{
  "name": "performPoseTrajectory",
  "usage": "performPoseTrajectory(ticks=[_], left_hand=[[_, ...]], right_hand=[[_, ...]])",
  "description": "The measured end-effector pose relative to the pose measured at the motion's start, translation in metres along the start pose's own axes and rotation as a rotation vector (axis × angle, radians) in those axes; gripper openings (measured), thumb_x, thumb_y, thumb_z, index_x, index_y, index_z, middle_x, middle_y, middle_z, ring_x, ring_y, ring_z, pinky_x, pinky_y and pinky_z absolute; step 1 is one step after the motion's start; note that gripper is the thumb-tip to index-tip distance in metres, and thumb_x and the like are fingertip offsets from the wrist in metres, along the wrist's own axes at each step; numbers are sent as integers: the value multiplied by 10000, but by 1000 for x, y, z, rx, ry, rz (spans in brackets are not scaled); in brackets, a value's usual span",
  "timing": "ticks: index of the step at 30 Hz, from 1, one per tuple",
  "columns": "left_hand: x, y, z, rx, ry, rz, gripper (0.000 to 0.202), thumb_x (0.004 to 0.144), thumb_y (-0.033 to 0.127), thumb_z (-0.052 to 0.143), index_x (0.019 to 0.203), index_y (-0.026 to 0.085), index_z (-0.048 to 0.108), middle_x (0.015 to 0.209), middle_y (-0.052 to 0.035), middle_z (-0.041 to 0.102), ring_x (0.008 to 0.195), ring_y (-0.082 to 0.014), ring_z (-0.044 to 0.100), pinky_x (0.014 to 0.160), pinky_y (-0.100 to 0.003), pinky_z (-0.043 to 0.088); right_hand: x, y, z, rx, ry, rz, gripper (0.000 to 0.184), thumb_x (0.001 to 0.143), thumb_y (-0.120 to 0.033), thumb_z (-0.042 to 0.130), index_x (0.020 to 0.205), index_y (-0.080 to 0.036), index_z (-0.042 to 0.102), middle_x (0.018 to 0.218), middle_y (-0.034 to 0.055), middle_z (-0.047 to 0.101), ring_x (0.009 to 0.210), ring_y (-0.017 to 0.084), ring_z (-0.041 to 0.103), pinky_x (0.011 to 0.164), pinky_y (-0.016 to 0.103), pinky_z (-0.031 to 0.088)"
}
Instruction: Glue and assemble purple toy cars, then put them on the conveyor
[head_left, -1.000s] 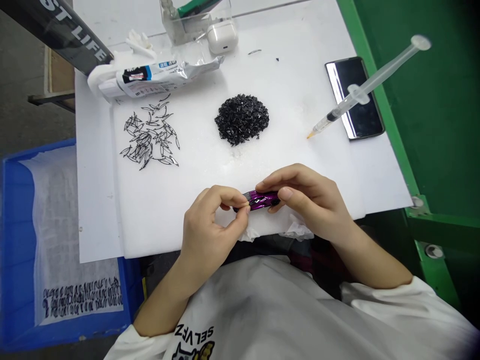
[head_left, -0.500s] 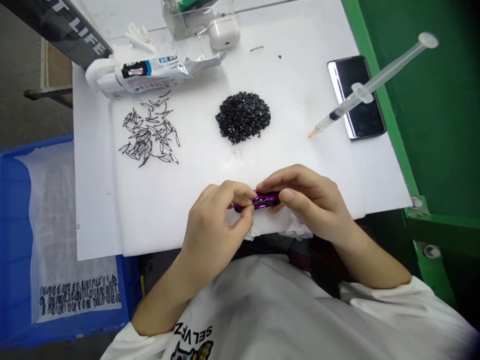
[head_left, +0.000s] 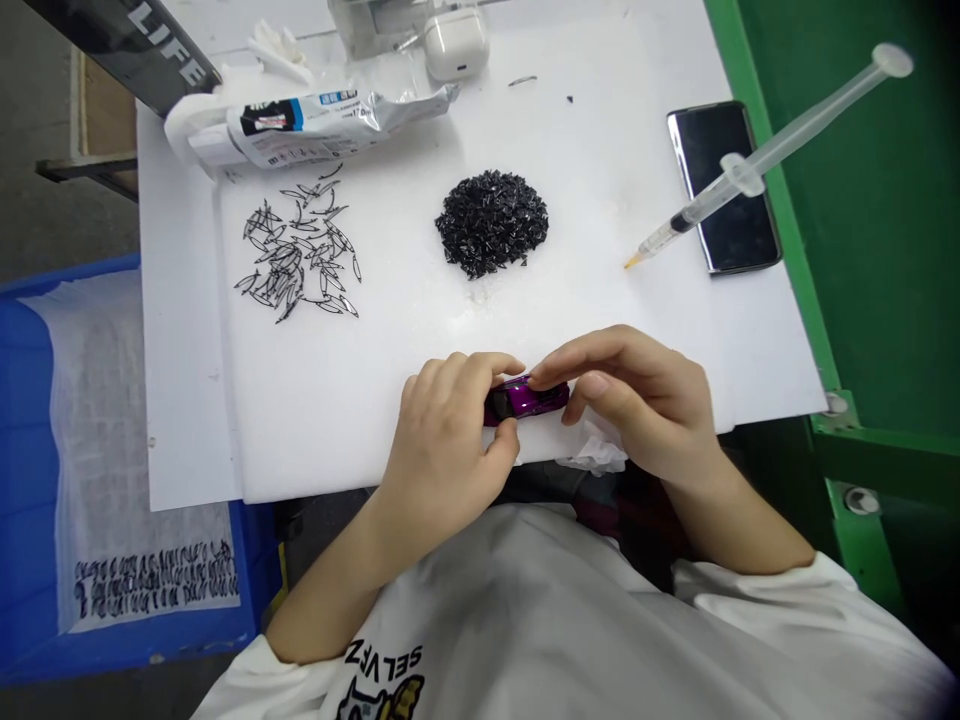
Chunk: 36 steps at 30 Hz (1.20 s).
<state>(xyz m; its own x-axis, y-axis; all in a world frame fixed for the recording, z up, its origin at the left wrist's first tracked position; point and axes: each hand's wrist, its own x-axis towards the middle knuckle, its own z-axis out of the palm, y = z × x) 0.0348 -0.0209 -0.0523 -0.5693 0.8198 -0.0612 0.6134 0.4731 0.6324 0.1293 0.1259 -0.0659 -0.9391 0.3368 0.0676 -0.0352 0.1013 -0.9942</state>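
A small shiny purple toy car (head_left: 534, 398) lies between my two hands at the front edge of the white work board. My left hand (head_left: 450, 430) grips the car's left end, thumb on the near side and index finger on the far side. Curved above the car's right part is my right hand (head_left: 637, 400), its index fingertip at the top and its thumb apart from it. Beyond the hands sits a heap of small black glossy pieces (head_left: 491, 222). Thin black outlined leaf-shaped pieces (head_left: 289, 265) lie scattered to the left.
A syringe (head_left: 705, 205) with an orange tip rests across a phone (head_left: 731, 190) at right. A silver tube (head_left: 322, 128) and a white earbud case (head_left: 456, 45) lie at the back. Crumpled tissue (head_left: 598, 450) is near my right wrist. A blue crate (head_left: 30, 420) stands left.
The purple car has turned so its roof and dark window show. My left fingers have spread from a pinch to a grip on its left end; the right thumb has moved off it.
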Motion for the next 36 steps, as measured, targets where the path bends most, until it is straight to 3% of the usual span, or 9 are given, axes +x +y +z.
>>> performPoseTrajectory(ticks=[3, 5, 8, 13, 31, 36], left_hand=[[-4, -2, 4, -33, 46, -17, 347, 743, 88, 555, 1052, 231, 484, 970, 3, 597, 920, -196, 538, 823, -380, 391], [-7, -7, 4, -59, 64, -4, 361, 765, 109, 559, 1092, 228, 462, 1009, -3, 602, 950, -191, 539, 851, -372, 389], [-10, -13, 1, -106, 51, 26, 426, 772, 142, 578, 1160, 221, 421, 1080, -18, 592, 989, -186, 535, 894, -360, 391], [-11, -13, 0, -128, 49, 11, 452, 738, 122, 574, 1156, 213, 426, 1092, -27, 582, 1011, -194, 530, 912, -360, 396], [-8, -8, 12, -54, 168, 12, 362, 724, 90, 541, 1053, 220, 466, 897, -2, 575, 842, -185, 505, 760, -351, 402], [-9, -12, 10, -42, 135, 53, 431, 710, 108, 559, 1116, 196, 443, 957, -17, 574, 896, -180, 509, 814, -342, 403]], right_hand=[[1, 1, 0, -113, 129, -46, 137, 896, -288, 501, 926, -222, 617, 865, 18, 643, 811, 139, 624, 588, 244, 515], [2, 0, -2, -248, 139, -28, 132, 894, -289, 496, 932, -225, 606, 886, 14, 644, 807, 142, 616, 647, 275, 513], [2, -3, -4, -476, 21, -26, 163, 875, -237, 503, 1024, -229, 568, 963, 21, 633, 812, 150, 595, 707, 312, 501], [-4, -5, -4, -699, -180, -200, 374, 806, -134, 527, 1163, -221, 458, 1063, 55, 585, 986, 202, 540, 854, 379, 458], [-7, -8, 8, -754, -136, -79, 381, 802, -107, 522, 1162, -179, 420, 1066, 57, 533, 986, 177, 490, 847, 315, 448], [-6, -6, 6, -744, -147, -83, 380, 797, -112, 539, 1157, -191, 442, 1027, 39, 553, 957, 171, 499, 839, 320, 442]])
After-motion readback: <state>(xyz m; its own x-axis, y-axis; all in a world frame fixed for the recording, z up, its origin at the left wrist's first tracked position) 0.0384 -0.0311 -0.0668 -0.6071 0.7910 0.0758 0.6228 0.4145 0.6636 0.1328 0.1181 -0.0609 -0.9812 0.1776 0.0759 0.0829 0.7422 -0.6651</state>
